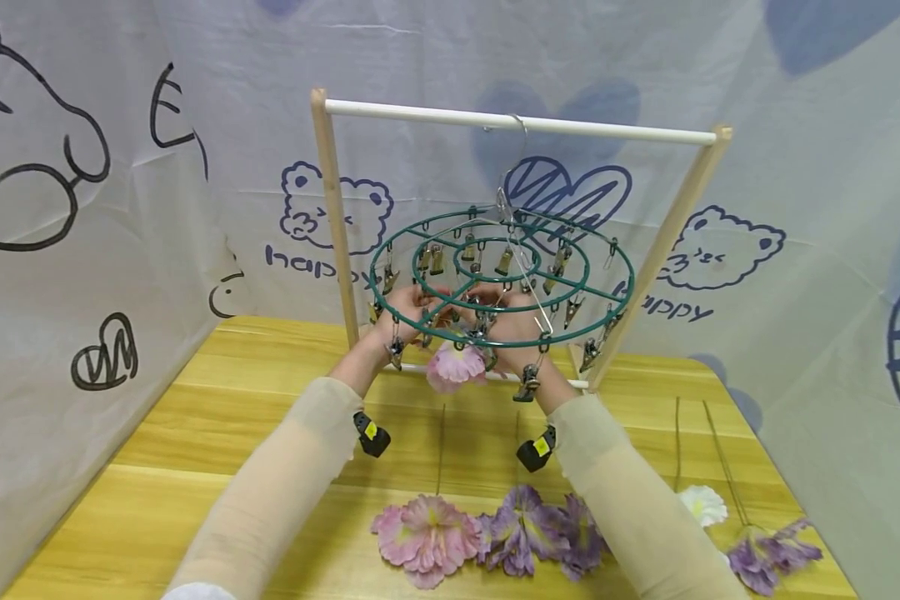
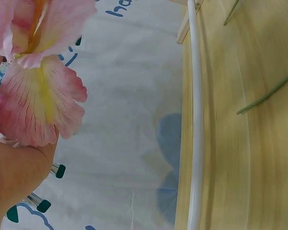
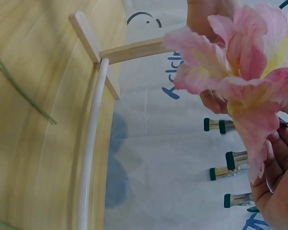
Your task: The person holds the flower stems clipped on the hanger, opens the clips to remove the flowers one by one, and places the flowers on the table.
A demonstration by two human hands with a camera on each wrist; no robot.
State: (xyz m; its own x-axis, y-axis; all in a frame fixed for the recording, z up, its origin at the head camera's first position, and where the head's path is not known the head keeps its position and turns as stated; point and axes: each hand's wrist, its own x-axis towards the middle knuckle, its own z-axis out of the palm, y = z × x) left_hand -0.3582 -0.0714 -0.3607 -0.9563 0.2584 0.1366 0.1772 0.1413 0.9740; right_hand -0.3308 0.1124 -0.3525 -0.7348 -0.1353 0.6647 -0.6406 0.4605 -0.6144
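A green round clip hanger (image 1: 632, 279) hangs by its hook from the white top rod (image 1: 420, 112) of a wooden rack. Both hands are raised to its front rim. A pink flower (image 1: 456, 365) hangs head-down between them, just under the clips. My left hand (image 1: 408, 312) grips the pink flower (image 2: 38, 105) from behind its petals. My right hand (image 1: 513, 325) has its fingers (image 3: 278, 201) curled at clip height beside the flower (image 3: 240, 62). They seem to pinch a metal clip (image 3: 230, 160), but the exact hold is hidden.
Loose flowers lie along the wooden table's near edge: a pink one (image 1: 427, 537), purple ones (image 1: 528, 529), a white one (image 1: 703, 504) and another purple (image 1: 772, 554). Bare green stems (image 1: 441, 450) lie behind them. The rack's lower white rod (image 3: 91, 143) crosses the table. Printed cloth surrounds the scene.
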